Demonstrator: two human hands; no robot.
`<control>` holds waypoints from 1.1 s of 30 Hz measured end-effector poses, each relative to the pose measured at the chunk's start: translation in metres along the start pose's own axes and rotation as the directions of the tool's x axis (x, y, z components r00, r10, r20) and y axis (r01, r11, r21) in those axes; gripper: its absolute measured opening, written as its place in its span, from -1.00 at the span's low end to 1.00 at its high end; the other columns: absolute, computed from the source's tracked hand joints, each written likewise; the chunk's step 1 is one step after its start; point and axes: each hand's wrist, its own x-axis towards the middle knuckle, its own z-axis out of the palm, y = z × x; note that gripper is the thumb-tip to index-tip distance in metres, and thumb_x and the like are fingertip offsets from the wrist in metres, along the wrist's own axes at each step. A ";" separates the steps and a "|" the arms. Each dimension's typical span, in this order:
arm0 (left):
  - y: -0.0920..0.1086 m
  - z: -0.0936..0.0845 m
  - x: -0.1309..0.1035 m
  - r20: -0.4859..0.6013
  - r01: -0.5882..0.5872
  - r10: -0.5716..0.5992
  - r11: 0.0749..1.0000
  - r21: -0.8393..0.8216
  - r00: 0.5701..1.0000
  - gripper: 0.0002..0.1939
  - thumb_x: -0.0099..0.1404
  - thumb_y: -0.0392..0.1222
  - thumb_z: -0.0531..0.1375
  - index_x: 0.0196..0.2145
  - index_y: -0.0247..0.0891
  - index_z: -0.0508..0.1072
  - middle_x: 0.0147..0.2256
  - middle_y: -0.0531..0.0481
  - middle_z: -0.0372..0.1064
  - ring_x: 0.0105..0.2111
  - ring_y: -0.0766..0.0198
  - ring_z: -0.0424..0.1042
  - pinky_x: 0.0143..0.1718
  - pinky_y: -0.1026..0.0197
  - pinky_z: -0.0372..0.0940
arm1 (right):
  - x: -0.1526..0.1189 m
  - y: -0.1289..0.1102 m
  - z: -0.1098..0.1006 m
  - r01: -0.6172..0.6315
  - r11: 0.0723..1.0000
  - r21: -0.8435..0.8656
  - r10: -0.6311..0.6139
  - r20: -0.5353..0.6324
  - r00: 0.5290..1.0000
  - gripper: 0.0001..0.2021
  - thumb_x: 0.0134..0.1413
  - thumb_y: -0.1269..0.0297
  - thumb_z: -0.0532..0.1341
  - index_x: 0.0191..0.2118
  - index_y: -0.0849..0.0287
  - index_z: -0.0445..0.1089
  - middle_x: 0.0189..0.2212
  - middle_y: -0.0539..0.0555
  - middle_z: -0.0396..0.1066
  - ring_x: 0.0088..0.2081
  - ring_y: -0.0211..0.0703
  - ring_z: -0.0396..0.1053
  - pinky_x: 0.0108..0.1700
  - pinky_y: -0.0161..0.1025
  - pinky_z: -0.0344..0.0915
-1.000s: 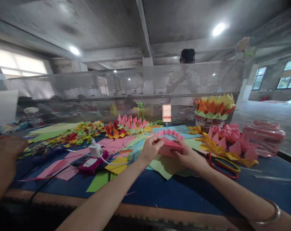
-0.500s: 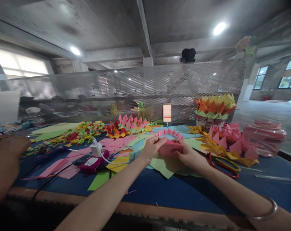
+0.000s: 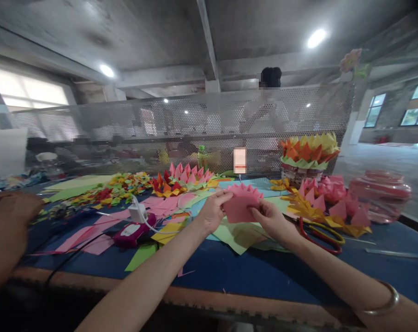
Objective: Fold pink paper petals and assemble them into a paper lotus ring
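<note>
Between my two hands a piece of pink paper (image 3: 241,209) is held up, its flat face toward me. My left hand (image 3: 215,208) pinches its left edge with thumb and fingers. At the right edge my right hand (image 3: 268,216) grips it the same way. Just behind it lies a ring of folded pink paper points (image 3: 245,190), partly covered by the held sheet. Light green paper sheets (image 3: 236,237) rest on the blue table (image 3: 229,276) below my hands.
Scissors (image 3: 325,237) with red and yellow handles lie right of my right hand, near a clear pink jar (image 3: 382,196). A purple power strip (image 3: 134,230) with a white charger sits at left. Another person's hand (image 3: 18,210) is at far left. A phone (image 3: 240,160) stands behind.
The pink paper has turned so that its broad face shows more fully. My fingers have shifted out to its side edges.
</note>
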 end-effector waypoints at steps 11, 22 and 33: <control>-0.002 0.000 -0.003 -0.009 -0.134 0.142 0.948 0.287 0.990 -0.71 0.07 0.00 0.20 -0.57 -0.31 0.42 -0.52 0.01 0.33 -0.50 0.32 0.24 -0.42 0.26 0.08 | -0.007 -0.012 -0.003 -0.133 0.991 -0.008 0.133 0.067 0.989 -0.50 -0.11 0.28 0.17 0.03 0.18 0.12 -0.20 0.11 0.39 -0.20 -0.06 0.38 -0.16 -0.14 0.29; -0.010 -0.006 0.007 -0.102 -0.085 0.135 0.917 0.391 0.986 -0.70 0.06 0.04 0.21 -0.50 -0.29 0.44 -0.49 -0.01 0.36 -0.50 0.31 0.25 -0.43 0.26 0.09 | -0.007 -0.018 -0.002 -0.136 0.989 -0.063 0.138 0.034 0.990 -0.54 -0.15 0.36 0.13 -0.01 0.18 0.18 -0.12 0.11 0.35 -0.15 -0.05 0.35 -0.09 -0.13 0.25; -0.022 0.000 0.004 0.028 0.016 -0.026 0.948 0.318 0.999 -0.43 0.11 0.29 0.06 -0.33 -0.33 0.47 -0.37 -0.06 0.41 -0.38 0.26 0.34 -0.30 0.25 0.16 | -0.015 -0.053 0.001 -0.164 0.962 -0.219 0.185 0.081 0.979 -0.65 -0.12 0.31 0.12 -0.11 0.17 0.24 -0.15 0.11 0.38 -0.19 -0.06 0.36 -0.14 -0.16 0.28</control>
